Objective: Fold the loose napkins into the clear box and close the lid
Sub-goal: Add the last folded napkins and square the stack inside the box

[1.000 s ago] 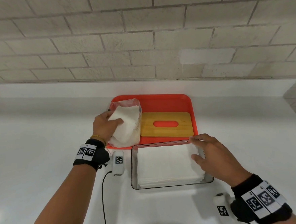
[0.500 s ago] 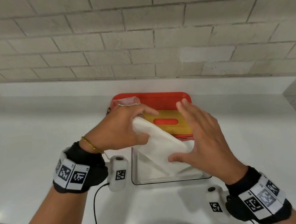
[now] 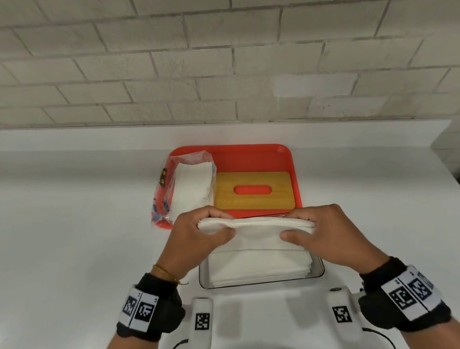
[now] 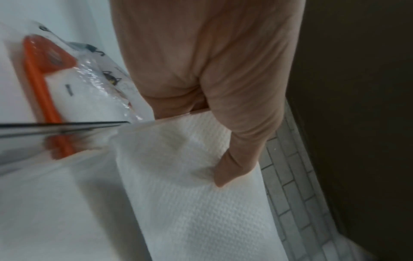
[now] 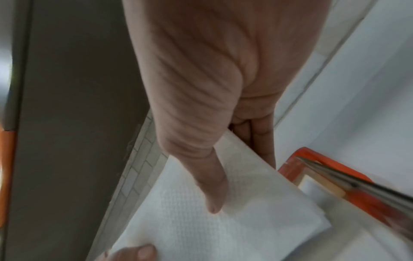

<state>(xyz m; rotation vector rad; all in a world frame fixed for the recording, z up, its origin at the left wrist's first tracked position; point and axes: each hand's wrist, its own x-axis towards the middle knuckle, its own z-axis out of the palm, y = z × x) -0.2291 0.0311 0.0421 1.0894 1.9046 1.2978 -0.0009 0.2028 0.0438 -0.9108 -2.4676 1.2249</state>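
The left hand (image 3: 198,239) and right hand (image 3: 328,235) each pinch an end of a folded napkin (image 3: 257,224), thumbs on its near face, held just above the box (image 3: 316,273) (already holding a stack (image 3: 257,265)). Beyond the knuckles lies the tray (image 3: 249,152) with the lid (image 3: 254,190) and pack (image 3: 189,188). Open counter (image 3: 63,227) flanks both wrists.

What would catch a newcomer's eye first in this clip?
The bright orange tray against the brick wall, holding a slotted bamboo lid and an opened plastic napkin packet. Nearer, the left hand and right hand pinch a white napkin stack above the clear box.
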